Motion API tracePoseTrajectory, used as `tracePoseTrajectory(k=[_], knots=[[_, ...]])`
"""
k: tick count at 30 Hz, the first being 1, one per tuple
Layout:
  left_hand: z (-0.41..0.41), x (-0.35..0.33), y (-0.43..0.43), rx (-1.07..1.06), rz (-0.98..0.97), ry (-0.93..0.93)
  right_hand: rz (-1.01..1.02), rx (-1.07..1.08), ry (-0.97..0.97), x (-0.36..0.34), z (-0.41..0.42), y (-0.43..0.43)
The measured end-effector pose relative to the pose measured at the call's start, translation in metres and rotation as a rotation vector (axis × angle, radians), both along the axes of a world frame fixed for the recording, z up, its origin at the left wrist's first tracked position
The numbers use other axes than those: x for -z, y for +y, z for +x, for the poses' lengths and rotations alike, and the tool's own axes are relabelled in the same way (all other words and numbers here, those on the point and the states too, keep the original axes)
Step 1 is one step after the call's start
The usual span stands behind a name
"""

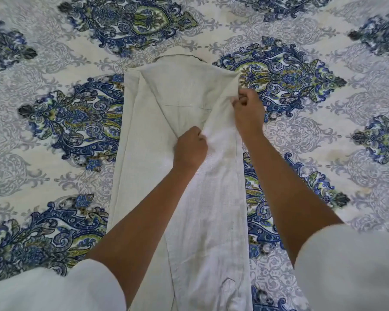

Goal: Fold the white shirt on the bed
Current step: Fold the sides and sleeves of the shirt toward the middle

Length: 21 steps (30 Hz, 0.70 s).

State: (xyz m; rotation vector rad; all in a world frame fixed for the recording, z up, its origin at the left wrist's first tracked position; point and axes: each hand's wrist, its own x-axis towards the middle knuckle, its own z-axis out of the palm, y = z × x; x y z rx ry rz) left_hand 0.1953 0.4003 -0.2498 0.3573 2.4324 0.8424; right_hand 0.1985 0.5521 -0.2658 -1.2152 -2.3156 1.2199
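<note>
The white shirt point(151, 135) lies lengthwise down the middle of the bed, collar at the far end, both sides folded inward into a long narrow strip. A sleeve runs down its right half towards me, with the cuff near the bottom edge of the view. My left hand point(190, 147) is shut on a pinch of the sleeve fabric near the shirt's middle. Further up at the right shoulder edge, my right hand point(248, 108) is shut on the sleeve fold.
The bed is covered by a cream bedspread point(54, 52) with large blue and green ornamental medallions, spreading wide on both sides of the shirt. My white short sleeves fill the bottom corners of the view.
</note>
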Motion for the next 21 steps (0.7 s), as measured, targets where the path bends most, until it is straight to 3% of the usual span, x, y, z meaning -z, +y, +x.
tracePoseTrajectory(k=[3, 6, 9, 13, 16, 18, 21], knots=[[-0.002, 0.004, 0.001, -0.041, -0.004, 0.041, 0.048, -0.101, -0.109, 0.005, -0.023, 0.013], [0.015, 0.01, -0.002, 0.052, -0.099, 0.382, 0.029, -0.065, -0.03, 0.001, -0.02, 0.007], [0.048, 0.011, -0.017, 0.259, -0.21, 0.624, 0.356, -0.106, 0.094, 0.0, 0.011, -0.012], [0.1, 0.02, -0.059, 0.557, -0.216, 0.539, 0.562, -0.524, 0.081, 0.022, 0.061, -0.069], [0.106, 0.039, -0.087, 0.679, -0.242, 0.539, 0.651, -0.819, -0.176, 0.035, 0.073, -0.08], [0.101, 0.043, -0.093, 0.713, -0.242, 0.55, 0.687, -0.871, -0.327, 0.039, 0.056, -0.061], [0.1, 0.041, -0.09, 0.705, -0.213, 0.547, 0.694, -0.734, -0.435, 0.039, 0.01, -0.021]])
